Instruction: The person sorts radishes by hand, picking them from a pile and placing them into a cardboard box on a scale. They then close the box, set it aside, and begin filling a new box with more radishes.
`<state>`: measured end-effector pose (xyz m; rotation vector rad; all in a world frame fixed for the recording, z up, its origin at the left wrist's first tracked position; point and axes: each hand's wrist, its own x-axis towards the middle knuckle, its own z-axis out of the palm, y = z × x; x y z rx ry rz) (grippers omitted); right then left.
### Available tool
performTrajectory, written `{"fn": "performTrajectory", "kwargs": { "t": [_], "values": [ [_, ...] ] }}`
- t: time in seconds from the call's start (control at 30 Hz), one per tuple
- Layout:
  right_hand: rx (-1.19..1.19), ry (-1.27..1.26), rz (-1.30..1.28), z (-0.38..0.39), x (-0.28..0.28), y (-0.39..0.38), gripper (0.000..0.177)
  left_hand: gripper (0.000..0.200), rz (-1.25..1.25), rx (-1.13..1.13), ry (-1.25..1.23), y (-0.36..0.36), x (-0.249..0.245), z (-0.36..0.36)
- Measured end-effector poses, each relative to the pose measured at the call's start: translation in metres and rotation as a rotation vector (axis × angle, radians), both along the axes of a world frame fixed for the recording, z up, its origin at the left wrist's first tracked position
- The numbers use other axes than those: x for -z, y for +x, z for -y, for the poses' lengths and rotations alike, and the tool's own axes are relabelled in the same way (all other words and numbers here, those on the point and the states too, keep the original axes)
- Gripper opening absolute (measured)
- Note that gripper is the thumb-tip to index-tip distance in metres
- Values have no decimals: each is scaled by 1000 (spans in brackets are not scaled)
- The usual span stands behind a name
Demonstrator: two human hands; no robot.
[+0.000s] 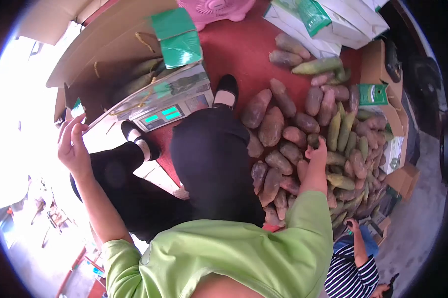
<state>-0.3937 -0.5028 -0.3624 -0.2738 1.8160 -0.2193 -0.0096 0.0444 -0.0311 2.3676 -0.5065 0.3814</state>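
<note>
My left hand (72, 148) is at the outer edge of a tall carton (179, 82), its fingers curled on the carton flap (102, 119). Inside the carton, partly in shadow, lie long green radishes (143, 68). The carton stands on a digital scale (162, 115) with lit green displays. My right hand (317, 150) reaches into the pile on the right and has its fingers round a dark green radish (313, 139), mostly hidden by the hand. Around it lie many brownish-red radishes (271, 126) and long green ones (334, 130).
A red mat (234, 49) lies under the pile. A pink plastic stool (216, 11) and white-green boxes (328, 22) stand at the back. Another carton (390, 107) borders the pile on the right. A person in a striped shirt (350, 268) is at lower right.
</note>
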Motion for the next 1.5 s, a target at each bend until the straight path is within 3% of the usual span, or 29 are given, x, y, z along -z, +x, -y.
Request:
{"fn": "performTrajectory", "kwargs": {
  "t": [0.07, 0.1, 0.17, 0.23, 0.37, 0.47, 0.53, 0.6, 0.67, 0.73, 0.93, 1.07, 1.23, 1.3, 1.33, 1.4, 1.5],
  "values": [
    [-318, -337, 102, -18, -3, -9, 50, 15, 15, 52, 13, 0, -4, 3],
    [-327, -343, 117, -15, -5, -10, 50, 14, 37, 65, 40, 1, -3, 1],
    [16, -45, 193, -6, -11, -14, 49, 11, 74, 102, 98, -1, -8, 4],
    [92, -40, 156, -16, -20, -13, 48, 11, 122, 107, 169, -5, -13, 9],
    [-118, -140, 279, -40, -53, -4, 47, 16, 130, 183, 196, -8, -21, 14],
    [-210, -195, 273, -49, -81, 23, 32, 19, 138, 201, 205, -7, -25, 15],
    [-490, -503, 306, -75, -144, 79, 32, 19, 71, 217, 152, -8, -26, 14],
    [-627, -548, 471, -79, -185, 117, 61, 19, 71, 218, 123, -7, -26, 12],
    [-793, -743, 693, -92, -228, 166, 66, 18, 29, 215, 94, -6, -28, 12],
    [-973, -816, 741, -104, -271, 210, 72, 17, 26, 220, 85, -6, -29, 11],
    [-1440, -650, 968, -154, -373, 324, 75, 15, -9, 207, 73, -6, -29, 7],
    [-1729, -616, 985, -203, -386, 388, 69, 15, 11, 214, 54, -5, -30, 6],
    [-1986, -603, 806, -261, -373, 441, 69, 15, 6, 233, 53, -3, -33, 3],
    [-2124, -967, 754, -274, -353, 451, 73, 16, 15, 230, 55, -1, -33, 2],
    [-2117, -958, 748, -273, -349, 452, 73, 16, 8, 238, 57, 0, -33, 1],
    [-1975, -1299, 853, -271, -343, 452, 74, 17, 28, 220, 46, 1, -33, -1],
    [-1603, -1125, 997, -245, -346, 427, 52, 16, 20, 193, 12, 2, -34, -6]
  ]
}}
